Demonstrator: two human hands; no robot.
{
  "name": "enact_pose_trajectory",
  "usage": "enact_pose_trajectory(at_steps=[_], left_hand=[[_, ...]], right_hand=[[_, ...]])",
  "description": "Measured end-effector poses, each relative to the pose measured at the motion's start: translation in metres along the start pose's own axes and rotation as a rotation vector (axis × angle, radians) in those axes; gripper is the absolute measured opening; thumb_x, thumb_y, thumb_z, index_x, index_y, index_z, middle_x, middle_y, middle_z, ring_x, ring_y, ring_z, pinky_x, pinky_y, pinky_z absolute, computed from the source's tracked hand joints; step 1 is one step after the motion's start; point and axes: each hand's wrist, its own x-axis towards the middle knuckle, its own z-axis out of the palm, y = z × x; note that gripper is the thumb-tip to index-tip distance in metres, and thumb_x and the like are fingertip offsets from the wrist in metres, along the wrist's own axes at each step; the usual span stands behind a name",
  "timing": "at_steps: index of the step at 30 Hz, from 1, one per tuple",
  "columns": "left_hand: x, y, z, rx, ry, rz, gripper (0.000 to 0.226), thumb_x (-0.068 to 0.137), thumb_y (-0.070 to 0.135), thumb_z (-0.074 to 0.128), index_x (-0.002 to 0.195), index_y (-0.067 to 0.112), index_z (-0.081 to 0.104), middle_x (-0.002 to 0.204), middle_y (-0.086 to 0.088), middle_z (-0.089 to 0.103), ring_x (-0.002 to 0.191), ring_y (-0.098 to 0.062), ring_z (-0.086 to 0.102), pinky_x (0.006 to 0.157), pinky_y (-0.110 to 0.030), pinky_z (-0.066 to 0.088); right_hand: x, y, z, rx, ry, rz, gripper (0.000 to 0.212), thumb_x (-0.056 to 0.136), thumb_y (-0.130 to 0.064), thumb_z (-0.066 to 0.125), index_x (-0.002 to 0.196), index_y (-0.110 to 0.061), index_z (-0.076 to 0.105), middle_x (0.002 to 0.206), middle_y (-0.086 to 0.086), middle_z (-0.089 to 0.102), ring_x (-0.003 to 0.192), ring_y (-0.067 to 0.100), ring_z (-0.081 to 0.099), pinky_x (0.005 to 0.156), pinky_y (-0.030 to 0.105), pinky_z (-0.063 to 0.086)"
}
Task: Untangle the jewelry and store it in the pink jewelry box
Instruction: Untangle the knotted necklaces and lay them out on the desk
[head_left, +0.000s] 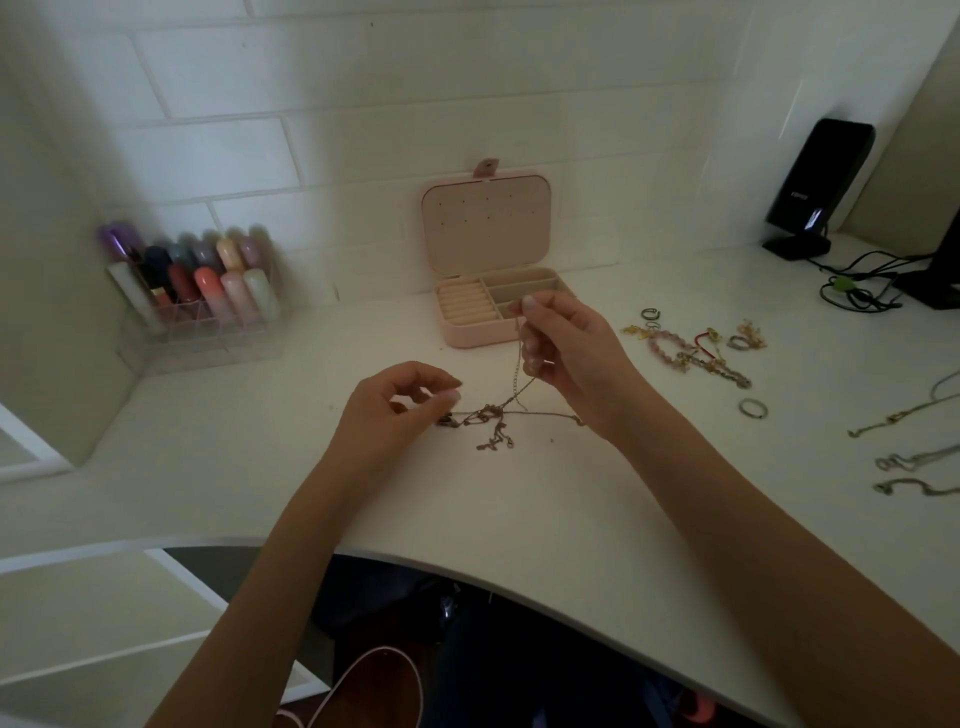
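A knot of thin tangled chains (493, 421) lies on the white desk (519, 509) between my hands. My left hand (400, 410) pinches one end of the tangle low at the desk surface. My right hand (566, 348) is raised in front of the box, holding a strand of chain that hangs down into the knot. The pink jewelry box (462, 332) stands open against the tiled wall, its lid upright, with ring rolls on the left and compartments on the right.
Right of the box lie rings, a pink bead bracelet (670, 348) and charms; loose silver chains (909, 457) lie farther right. A clear organiser with lipsticks (197, 291) stands at the left. A black device (815, 192) with cables sits at the back right. The desk's curved front edge is close.
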Motion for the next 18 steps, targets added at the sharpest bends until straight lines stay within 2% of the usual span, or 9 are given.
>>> enact_pose_trajectory(at_steps=[3, 5, 8, 10, 12, 14, 16, 18], left_hand=[[0.002, -0.003, 0.005, 0.257, -0.116, 0.069, 0.014, 0.079, 0.028, 0.073, 0.092, 0.034, 0.069, 0.1, 0.018, 0.062, 0.096, -0.001, 0.051, 0.078, -0.009, 0.038], [0.003, -0.004, 0.01, 0.419, -0.13, 0.124, 0.014, 0.08, 0.03, 0.072, 0.093, 0.032, 0.068, 0.098, 0.015, 0.06, 0.098, -0.006, 0.05, 0.08, -0.004, 0.032], [0.004, -0.006, 0.011, 0.47, -0.045, 0.143, 0.016, 0.08, 0.029, 0.072, 0.094, 0.024, 0.067, 0.095, 0.01, 0.058, 0.092, -0.009, 0.049, 0.076, -0.002, 0.032], [0.004, -0.007, 0.011, 0.481, -0.018, 0.165, 0.014, 0.08, 0.028, 0.073, 0.087, 0.02, 0.066, 0.09, 0.008, 0.058, 0.087, -0.008, 0.049, 0.073, -0.004, 0.033], [0.003, -0.009, 0.011, 0.523, -0.017, 0.2, 0.012, 0.08, 0.026, 0.072, 0.079, 0.017, 0.065, 0.08, 0.008, 0.057, 0.082, -0.009, 0.048, 0.071, -0.007, 0.033], [0.002, -0.011, 0.011, 0.567, -0.009, 0.245, 0.014, 0.082, 0.024, 0.071, 0.074, 0.014, 0.065, 0.073, 0.012, 0.053, 0.078, -0.01, 0.046, 0.069, -0.009, 0.032], [0.003, -0.012, 0.01, 0.586, -0.002, 0.269, 0.014, 0.084, 0.023, 0.068, 0.075, 0.013, 0.064, 0.072, 0.014, 0.05, 0.078, -0.01, 0.045, 0.069, -0.01, 0.031], [0.002, -0.011, 0.011, 0.581, 0.01, 0.281, 0.013, 0.087, 0.022, 0.065, 0.077, 0.014, 0.062, 0.074, 0.012, 0.051, 0.078, -0.01, 0.045, 0.07, -0.011, 0.032]], right_hand=[[0.0, -0.002, -0.003, -0.013, 0.007, -0.015, 0.013, 0.096, -0.018, 0.053, 0.093, -0.013, 0.066, 0.059, -0.003, 0.051, 0.053, 0.01, 0.042, 0.051, 0.019, 0.039], [0.001, -0.003, -0.007, -0.024, 0.031, -0.023, 0.012, 0.095, -0.018, 0.054, 0.093, -0.012, 0.066, 0.058, -0.003, 0.052, 0.052, 0.011, 0.041, 0.048, 0.019, 0.038], [0.003, -0.004, -0.015, -0.136, 0.165, -0.048, 0.013, 0.095, -0.017, 0.055, 0.089, -0.013, 0.065, 0.058, -0.003, 0.052, 0.049, 0.009, 0.043, 0.049, 0.019, 0.037], [0.006, -0.002, -0.023, -0.369, 0.313, -0.082, 0.012, 0.093, -0.018, 0.056, 0.087, -0.014, 0.065, 0.061, -0.003, 0.055, 0.049, 0.005, 0.05, 0.051, 0.02, 0.041], [0.007, 0.003, -0.032, -0.682, 0.415, -0.087, 0.011, 0.091, -0.021, 0.055, 0.087, -0.015, 0.064, 0.068, -0.004, 0.06, 0.06, 0.007, 0.057, 0.057, 0.024, 0.045], [0.008, 0.008, -0.036, -0.966, 0.409, -0.016, 0.011, 0.089, -0.025, 0.053, 0.089, -0.018, 0.061, 0.079, -0.004, 0.062, 0.075, 0.014, 0.059, 0.064, 0.028, 0.046], [0.007, 0.015, -0.036, -1.209, 0.361, 0.063, 0.015, 0.089, -0.028, 0.052, 0.097, -0.02, 0.06, 0.098, 0.0, 0.061, 0.092, 0.02, 0.057, 0.08, 0.036, 0.048], [0.006, 0.018, -0.031, -1.354, 0.346, 0.015, 0.02, 0.089, -0.029, 0.053, 0.106, -0.02, 0.061, 0.109, 0.002, 0.057, 0.104, 0.023, 0.052, 0.088, 0.04, 0.043]])
